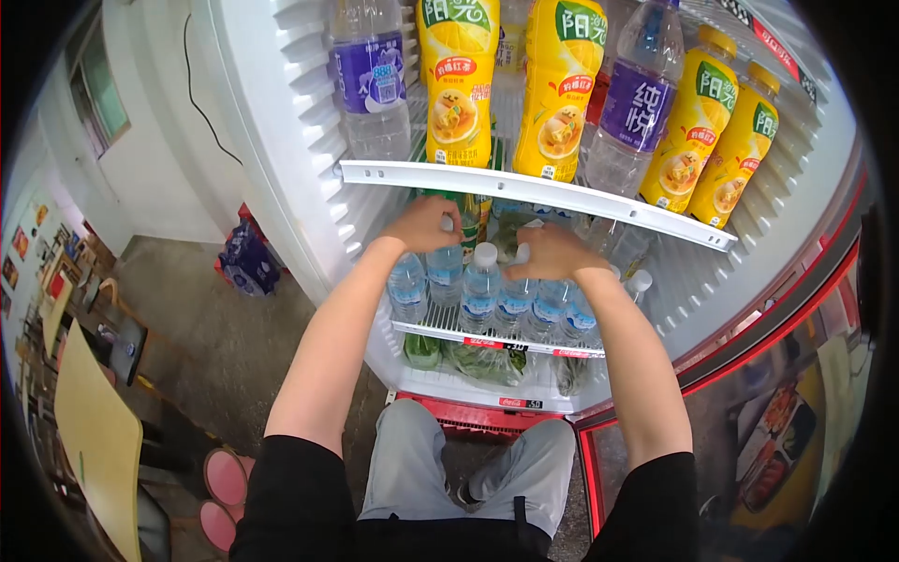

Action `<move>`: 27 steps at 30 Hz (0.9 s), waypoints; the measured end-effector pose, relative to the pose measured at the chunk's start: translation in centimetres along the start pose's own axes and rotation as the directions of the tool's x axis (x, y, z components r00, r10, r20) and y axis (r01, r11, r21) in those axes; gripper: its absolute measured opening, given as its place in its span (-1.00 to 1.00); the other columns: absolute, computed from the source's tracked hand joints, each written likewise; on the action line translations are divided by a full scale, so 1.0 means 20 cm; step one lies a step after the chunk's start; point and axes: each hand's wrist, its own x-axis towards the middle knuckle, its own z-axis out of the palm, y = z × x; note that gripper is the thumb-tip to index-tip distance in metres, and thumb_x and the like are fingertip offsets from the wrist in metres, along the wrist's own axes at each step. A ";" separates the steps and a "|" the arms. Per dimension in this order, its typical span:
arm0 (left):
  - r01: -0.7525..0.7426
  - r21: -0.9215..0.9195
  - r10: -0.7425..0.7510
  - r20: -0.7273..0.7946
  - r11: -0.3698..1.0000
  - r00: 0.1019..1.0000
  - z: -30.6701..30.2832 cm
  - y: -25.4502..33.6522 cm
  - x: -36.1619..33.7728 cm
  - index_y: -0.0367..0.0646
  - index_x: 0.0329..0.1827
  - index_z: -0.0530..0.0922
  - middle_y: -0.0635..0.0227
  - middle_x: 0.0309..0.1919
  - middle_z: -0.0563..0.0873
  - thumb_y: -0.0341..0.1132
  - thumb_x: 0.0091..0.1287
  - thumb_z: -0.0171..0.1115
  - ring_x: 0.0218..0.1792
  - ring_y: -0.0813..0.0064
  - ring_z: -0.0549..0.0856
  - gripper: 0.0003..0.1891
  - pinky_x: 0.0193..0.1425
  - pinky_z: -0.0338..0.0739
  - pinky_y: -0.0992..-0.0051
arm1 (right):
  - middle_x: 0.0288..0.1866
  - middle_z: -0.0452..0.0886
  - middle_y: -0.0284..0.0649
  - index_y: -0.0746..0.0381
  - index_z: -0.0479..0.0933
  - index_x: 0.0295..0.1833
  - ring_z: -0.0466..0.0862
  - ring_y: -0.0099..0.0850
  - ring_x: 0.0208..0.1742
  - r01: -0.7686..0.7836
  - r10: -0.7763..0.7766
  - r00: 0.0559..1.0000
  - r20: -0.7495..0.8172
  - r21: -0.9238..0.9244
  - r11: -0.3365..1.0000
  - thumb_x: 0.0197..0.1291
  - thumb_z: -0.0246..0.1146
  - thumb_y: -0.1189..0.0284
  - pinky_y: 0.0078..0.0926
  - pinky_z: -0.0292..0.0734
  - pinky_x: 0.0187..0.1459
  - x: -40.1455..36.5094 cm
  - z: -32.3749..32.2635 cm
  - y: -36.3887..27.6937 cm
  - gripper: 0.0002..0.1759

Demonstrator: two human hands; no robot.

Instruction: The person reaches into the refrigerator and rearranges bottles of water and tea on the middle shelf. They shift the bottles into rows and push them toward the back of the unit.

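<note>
Inside the open drinks fridge, small clear water bottles (479,298) with blue-and-white labels and white caps stand in a front row on the middle shelf. My left hand (423,227) is closed around the top of a water bottle (445,273) towards the left of that row. To its right, my right hand (552,253) has its thumb and fingers curled about the cap of another water bottle (513,304). Its palm side and part of the bottle tops are hidden. Behind the hands, green-labelled bottles (469,225) are partly seen.
Above my hands runs the white edge of the upper shelf (534,190), bearing tall yellow drink bottles (459,89) and purple-labelled water bottles (640,108). Bagged greens (487,361) lie on the bottom level. The red-framed fridge door (749,351) stands open at right. A table (94,431) is at left.
</note>
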 end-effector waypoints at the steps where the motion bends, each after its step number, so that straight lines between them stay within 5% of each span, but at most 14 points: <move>1: 0.037 0.001 -0.037 0.033 0.999 0.999 0.00 0.00 0.01 -0.16 -0.33 0.73 0.19 -0.25 0.80 -0.23 0.09 0.53 -0.11 0.17 0.75 -0.78 0.08 0.59 0.29 | 0.07 0.74 0.13 0.31 0.64 0.14 0.73 0.04 0.14 0.006 -0.006 1.000 0.002 0.025 1.000 -0.10 0.47 -0.16 -0.10 0.62 0.16 0.01 0.00 0.00 -0.15; 11: 0.097 -0.007 -0.096 0.056 0.995 0.994 -0.03 0.05 -0.01 -0.15 -0.26 0.74 0.04 -0.23 0.80 -0.09 -0.05 0.66 -0.04 0.03 0.77 -0.59 0.09 0.61 0.23 | 0.04 0.74 0.06 0.19 0.57 0.14 0.72 0.01 0.12 0.020 0.023 0.986 -0.166 0.254 0.967 0.02 0.57 0.07 -0.08 0.59 0.12 0.03 0.07 0.06 -0.35; 17: 0.114 0.105 -0.114 -0.004 0.988 0.993 -0.01 0.02 -0.01 -0.04 -0.08 0.68 0.11 0.06 0.64 -0.17 0.11 0.58 0.24 0.00 0.59 -0.64 0.30 0.48 0.16 | 0.07 0.72 0.02 0.13 0.52 0.19 0.69 0.06 0.16 0.081 -0.033 0.984 -0.174 0.276 0.958 0.20 0.48 0.17 -0.04 0.57 0.16 0.04 0.08 0.09 -0.48; 23: 0.071 0.077 -0.068 -0.042 0.994 0.997 0.02 0.00 -0.01 -0.01 -0.07 0.70 0.14 0.03 0.66 -0.27 0.19 0.51 0.24 0.02 0.59 -0.73 0.38 0.44 0.13 | 0.19 0.65 0.00 0.10 0.54 0.17 0.63 0.07 0.24 0.117 -0.041 0.968 -0.249 0.296 0.948 0.25 0.41 0.18 -0.03 0.52 0.24 0.06 0.10 0.08 -0.55; 27: 0.032 0.145 -0.021 -0.080 0.989 0.997 0.00 0.02 -0.03 0.00 -0.09 0.74 0.18 0.11 0.65 -0.04 0.30 0.43 0.28 0.05 0.56 -0.72 0.44 0.39 0.15 | 0.24 0.62 0.01 0.13 0.57 0.12 0.61 0.07 0.29 0.084 -0.038 0.970 -0.238 0.183 0.979 0.20 0.41 0.15 -0.04 0.51 0.28 0.03 0.08 0.04 -0.55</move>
